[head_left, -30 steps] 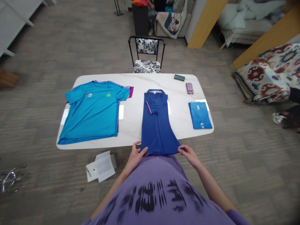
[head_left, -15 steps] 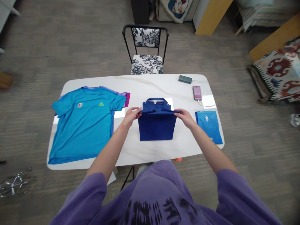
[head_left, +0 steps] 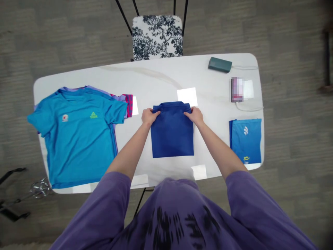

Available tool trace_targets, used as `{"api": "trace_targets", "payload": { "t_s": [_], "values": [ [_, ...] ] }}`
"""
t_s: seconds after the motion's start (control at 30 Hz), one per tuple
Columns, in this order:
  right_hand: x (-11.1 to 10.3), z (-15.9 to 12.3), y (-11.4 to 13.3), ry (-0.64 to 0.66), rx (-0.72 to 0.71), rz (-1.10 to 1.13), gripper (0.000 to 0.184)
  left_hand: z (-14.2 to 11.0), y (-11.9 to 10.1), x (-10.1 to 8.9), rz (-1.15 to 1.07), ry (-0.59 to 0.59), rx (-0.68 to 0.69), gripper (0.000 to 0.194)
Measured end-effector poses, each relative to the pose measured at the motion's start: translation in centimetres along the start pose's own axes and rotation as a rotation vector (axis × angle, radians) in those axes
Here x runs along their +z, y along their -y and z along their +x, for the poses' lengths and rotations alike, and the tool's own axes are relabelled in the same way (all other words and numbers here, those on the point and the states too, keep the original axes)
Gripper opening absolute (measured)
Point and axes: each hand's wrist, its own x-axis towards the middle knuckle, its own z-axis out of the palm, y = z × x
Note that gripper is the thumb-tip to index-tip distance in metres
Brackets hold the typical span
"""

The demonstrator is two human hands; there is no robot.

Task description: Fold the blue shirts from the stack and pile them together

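A dark blue shirt (head_left: 172, 133), folded to a near square, lies on the white table (head_left: 125, 142) in front of me. My left hand (head_left: 150, 116) grips its upper left corner, thumb on top and fingers at the edge or beneath. At the upper right corner my right hand (head_left: 194, 115) pinches the cloth in the same way. Most of the collar is covered; a narrow strip shows along the top edge. Left of my hands, a bright blue T-shirt (head_left: 82, 142) is spread flat over purple and pink garments (head_left: 129, 106), of which only edges show.
Folded blue clothing (head_left: 252, 140) lies at the table's right end. Behind it are a blurred-out phone (head_left: 237, 89) with a white cable and a dark green box-like device (head_left: 220, 65). A patterned chair (head_left: 157, 36) stands beyond the far edge.
The flap of the dark blue shirt that both hands held raised has come down over the collar, and the shirt now lies flatter. My view has tilted further down toward the table.
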Motion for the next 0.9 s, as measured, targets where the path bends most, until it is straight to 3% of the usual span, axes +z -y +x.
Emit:
{"api": "trace_targets", "payload": {
  "t_s": [0.07, 0.2, 0.33, 0.43, 0.53, 0.67, 0.9],
  "values": [
    [0.4, -0.2, 0.3, 0.032, -0.014, 0.035, 0.034, 0.0, -0.6, 0.2, -0.028, 0.031, -0.019, 0.043],
    [0.6, -2.3, 0.9, 0.067, 0.020, 0.188, 0.030, -2.9, -1.9, -0.6, -0.372, 0.142, -0.125, 0.033],
    [-0.8, -6.0, 1.7, 0.120, 0.112, 0.457, 0.036, -8.2, -2.7, -2.9, -0.502, 0.193, -0.096, 0.038],
    [-3.1, -10.5, 2.0, 0.166, 0.031, 0.652, 0.043, -13.4, -2.3, -5.4, -0.616, 0.161, -0.002, 0.046],
    [-5.9, -16.8, 1.6, 0.142, -0.092, 0.715, 0.051, -19.9, -0.5, -8.1, -0.713, 0.157, 0.162, 0.053],
    [-9.7, -28.0, 0.0, 0.056, -0.251, 0.781, 0.056, -29.8, 2.4, -11.2, -0.748, 0.173, 0.353, 0.069],
    [-16.6, -48.3, -5.9, -0.095, -0.356, 0.795, 0.053, -47.3, 4.8, -13.5, -0.700, 0.258, 0.527, 0.060]
  ]
}}
